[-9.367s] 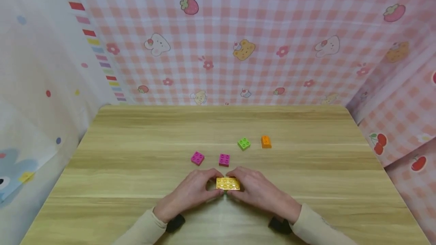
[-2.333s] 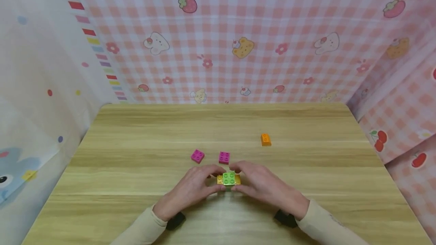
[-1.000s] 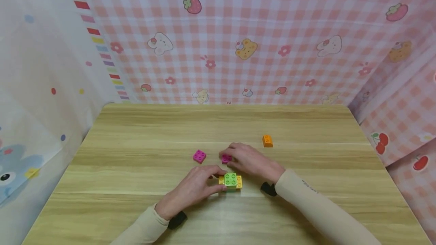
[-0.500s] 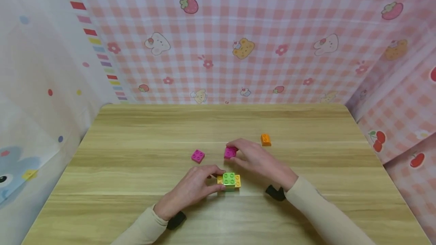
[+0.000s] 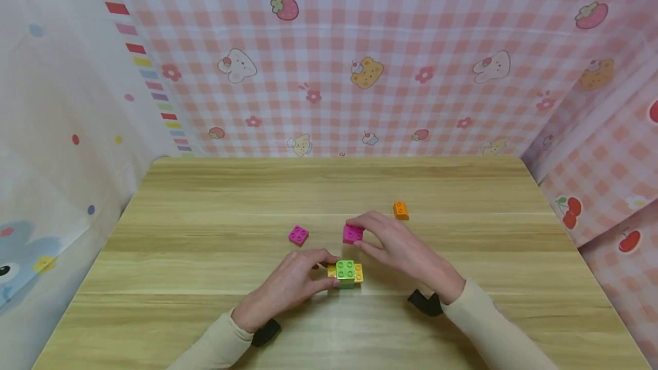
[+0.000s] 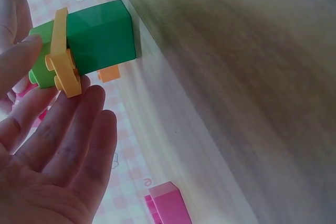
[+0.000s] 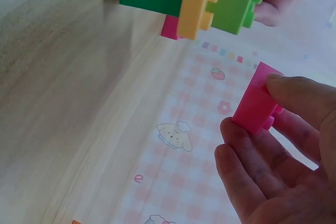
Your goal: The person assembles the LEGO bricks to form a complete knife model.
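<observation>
L hand (image 5: 288, 282) grips grn/ylw stack (image 5: 345, 272); R hand (image 5: 403, 253), pink brick (image 5: 352, 234).

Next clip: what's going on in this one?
A person's left hand holds a stack on the wooden table: dark green brick below, yellow brick across it, light green brick on top. The right hand pinches a pink brick, held above the table. A second pink brick and an orange brick lie loose beyond the stack.
</observation>
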A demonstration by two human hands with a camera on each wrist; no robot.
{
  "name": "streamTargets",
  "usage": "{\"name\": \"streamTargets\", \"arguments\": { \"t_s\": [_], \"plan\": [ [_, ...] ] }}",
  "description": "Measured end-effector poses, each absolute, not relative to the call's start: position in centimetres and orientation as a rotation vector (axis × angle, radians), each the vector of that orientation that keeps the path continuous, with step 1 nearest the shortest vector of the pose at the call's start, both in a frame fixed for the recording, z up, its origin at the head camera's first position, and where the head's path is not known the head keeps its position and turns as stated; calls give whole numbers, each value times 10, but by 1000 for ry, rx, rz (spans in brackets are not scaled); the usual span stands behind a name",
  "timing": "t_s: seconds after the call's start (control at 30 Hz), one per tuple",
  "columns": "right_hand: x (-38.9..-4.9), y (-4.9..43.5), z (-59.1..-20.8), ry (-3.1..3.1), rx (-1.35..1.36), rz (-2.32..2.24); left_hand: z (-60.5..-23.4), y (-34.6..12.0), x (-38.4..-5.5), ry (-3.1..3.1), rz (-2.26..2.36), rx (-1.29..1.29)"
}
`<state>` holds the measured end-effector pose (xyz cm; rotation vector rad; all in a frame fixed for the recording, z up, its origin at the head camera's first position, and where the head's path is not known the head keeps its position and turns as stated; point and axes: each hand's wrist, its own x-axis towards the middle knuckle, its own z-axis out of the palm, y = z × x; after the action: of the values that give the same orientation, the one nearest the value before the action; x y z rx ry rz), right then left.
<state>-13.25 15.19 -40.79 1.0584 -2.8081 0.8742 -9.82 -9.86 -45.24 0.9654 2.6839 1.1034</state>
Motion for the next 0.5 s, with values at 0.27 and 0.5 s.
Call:
{"name": "streamTargets", "arguments": {
  "t_s": [0.27, 0.5],
  "plan": [
    [-125, 156, -407, -2718, 1102, 865, -453, -99, -98, 2691, 1092, 962],
    [-119, 157, -405, -2702, 1119, 887, -454, -99, -99, 2692, 1101, 972]
  ]
}}
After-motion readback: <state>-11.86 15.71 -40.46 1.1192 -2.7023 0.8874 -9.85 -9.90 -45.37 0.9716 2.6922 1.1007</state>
